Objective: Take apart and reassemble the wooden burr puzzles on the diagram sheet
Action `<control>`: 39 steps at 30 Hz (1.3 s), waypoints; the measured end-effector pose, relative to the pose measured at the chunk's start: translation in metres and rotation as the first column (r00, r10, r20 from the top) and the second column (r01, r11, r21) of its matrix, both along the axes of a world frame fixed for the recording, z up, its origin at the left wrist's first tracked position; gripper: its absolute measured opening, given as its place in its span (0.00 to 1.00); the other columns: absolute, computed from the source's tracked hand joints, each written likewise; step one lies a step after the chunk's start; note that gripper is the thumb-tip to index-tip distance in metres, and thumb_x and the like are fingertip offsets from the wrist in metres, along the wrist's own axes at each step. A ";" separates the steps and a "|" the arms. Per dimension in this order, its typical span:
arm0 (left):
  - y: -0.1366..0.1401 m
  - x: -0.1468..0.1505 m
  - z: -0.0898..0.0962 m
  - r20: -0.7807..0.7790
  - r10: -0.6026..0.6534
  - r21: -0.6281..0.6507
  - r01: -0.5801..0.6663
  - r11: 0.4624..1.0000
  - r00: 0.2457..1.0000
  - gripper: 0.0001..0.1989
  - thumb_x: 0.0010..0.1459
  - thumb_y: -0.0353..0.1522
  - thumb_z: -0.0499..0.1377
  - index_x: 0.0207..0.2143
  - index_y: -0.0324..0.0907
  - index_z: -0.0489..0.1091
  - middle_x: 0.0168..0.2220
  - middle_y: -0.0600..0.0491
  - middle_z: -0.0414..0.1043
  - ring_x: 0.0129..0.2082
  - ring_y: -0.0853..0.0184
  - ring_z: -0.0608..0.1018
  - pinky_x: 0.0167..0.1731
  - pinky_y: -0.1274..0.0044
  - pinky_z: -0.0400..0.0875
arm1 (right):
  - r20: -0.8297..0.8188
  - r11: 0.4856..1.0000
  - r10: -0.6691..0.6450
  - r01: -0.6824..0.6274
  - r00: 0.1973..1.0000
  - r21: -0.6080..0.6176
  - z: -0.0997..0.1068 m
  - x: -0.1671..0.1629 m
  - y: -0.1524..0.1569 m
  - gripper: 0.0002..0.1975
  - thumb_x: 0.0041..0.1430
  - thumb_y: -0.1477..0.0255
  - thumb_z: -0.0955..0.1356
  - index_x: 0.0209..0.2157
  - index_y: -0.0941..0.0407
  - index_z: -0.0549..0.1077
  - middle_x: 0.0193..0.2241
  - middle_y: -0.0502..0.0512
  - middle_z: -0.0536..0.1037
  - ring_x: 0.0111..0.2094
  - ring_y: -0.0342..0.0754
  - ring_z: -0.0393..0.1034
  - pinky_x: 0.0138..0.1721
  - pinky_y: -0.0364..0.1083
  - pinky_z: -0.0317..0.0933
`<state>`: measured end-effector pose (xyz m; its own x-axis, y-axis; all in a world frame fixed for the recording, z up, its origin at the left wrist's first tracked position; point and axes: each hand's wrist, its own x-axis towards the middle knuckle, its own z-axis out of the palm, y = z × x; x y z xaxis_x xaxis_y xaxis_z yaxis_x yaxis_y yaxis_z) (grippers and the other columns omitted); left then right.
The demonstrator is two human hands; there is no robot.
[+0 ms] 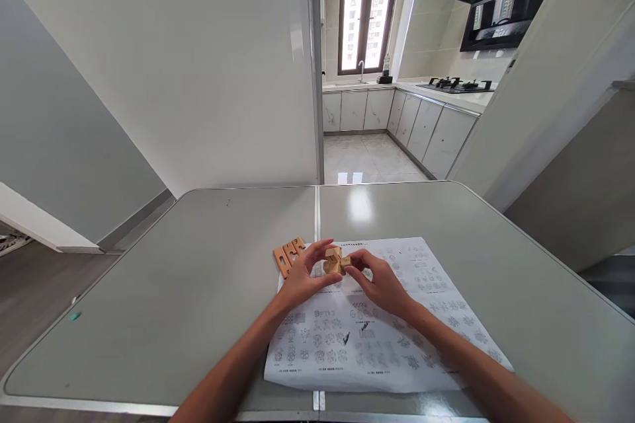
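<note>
Above the far left part of a large white printed paper sheet (357, 337), a pale wooden interlocking block cluster (334, 258) is held up. The left hand (308, 274) grips it between curved fingers and thumb; the right hand (380, 281) pinches its protruding end between thumb and forefinger. The cluster looks partly joined; whether that end is seated cannot be told. Orange-brown slotted wooden pieces (289, 258) lie at the sheet's far left corner, apparently unused. The sheet rests on a grey, metal-edged worktop (173, 291); beyond it are white marbled cabinets (421, 119) and a dark-framed window (368, 13).
</note>
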<state>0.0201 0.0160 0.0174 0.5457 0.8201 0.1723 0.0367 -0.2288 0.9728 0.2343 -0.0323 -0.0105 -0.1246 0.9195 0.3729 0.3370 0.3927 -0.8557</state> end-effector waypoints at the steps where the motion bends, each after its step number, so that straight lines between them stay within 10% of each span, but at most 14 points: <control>1: 0.000 0.000 0.000 -0.004 0.015 0.017 -0.015 1.000 1.000 0.37 0.52 0.39 0.74 0.62 0.50 0.67 0.58 0.47 0.74 0.61 0.54 0.75 0.64 0.57 0.67 | -0.003 1.000 -0.003 0.003 1.000 -0.004 0.000 0.000 0.000 0.10 0.70 0.60 0.65 0.42 0.52 0.71 0.35 0.55 0.80 0.34 0.51 0.74 0.38 0.51 0.70; 13: 0.006 -0.007 -0.003 -0.084 0.163 0.097 -0.154 0.983 0.983 0.32 0.55 0.41 0.71 0.60 0.51 0.67 0.56 0.48 0.75 0.55 0.58 0.77 0.59 0.62 0.70 | -0.166 0.997 -0.048 0.036 0.985 -0.073 0.003 0.004 0.003 0.16 0.70 0.54 0.65 0.43 0.53 0.70 0.36 0.57 0.80 0.34 0.51 0.74 0.38 0.50 0.70; 19: 0.013 -0.013 -0.010 -0.268 0.437 0.349 -0.336 0.875 0.859 0.30 0.55 0.44 0.70 0.58 0.49 0.69 0.54 0.49 0.75 0.51 0.57 0.77 0.55 0.64 0.71 | -0.327 0.979 -0.138 0.077 0.935 -0.191 0.005 0.008 0.010 0.21 0.67 0.48 0.65 0.38 0.54 0.70 0.28 0.51 0.72 0.26 0.46 0.65 0.31 0.47 0.67; 26: 0.020 -0.017 -0.024 -0.361 0.516 0.552 -0.267 0.790 0.777 0.31 0.55 0.44 0.70 0.59 0.49 0.67 0.56 0.47 0.74 0.58 0.52 0.73 0.58 0.61 0.64 | -0.406 0.960 -0.199 0.093 0.892 -0.266 0.006 0.009 0.012 0.23 0.64 0.47 0.67 0.38 0.54 0.71 0.28 0.51 0.71 0.25 0.46 0.63 0.30 0.47 0.65; 39: 0.026 -0.021 -0.032 -0.477 0.552 0.631 -0.171 0.757 0.684 0.27 0.59 0.45 0.67 0.57 0.47 0.68 0.54 0.46 0.75 0.60 0.50 0.70 0.57 0.59 0.61 | 0.012 0.972 -0.169 0.168 0.986 -0.161 -0.011 0.011 0.017 0.24 0.68 0.48 0.63 0.36 0.53 0.78 0.38 0.57 0.76 0.39 0.53 0.70 0.43 0.52 0.66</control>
<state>-0.0009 0.0416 -0.0147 0.3550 0.8617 0.3625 0.7545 -0.4931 0.4331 0.2449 -0.0158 -0.0210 0.0378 0.9752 0.2181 0.3846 0.1873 -0.9039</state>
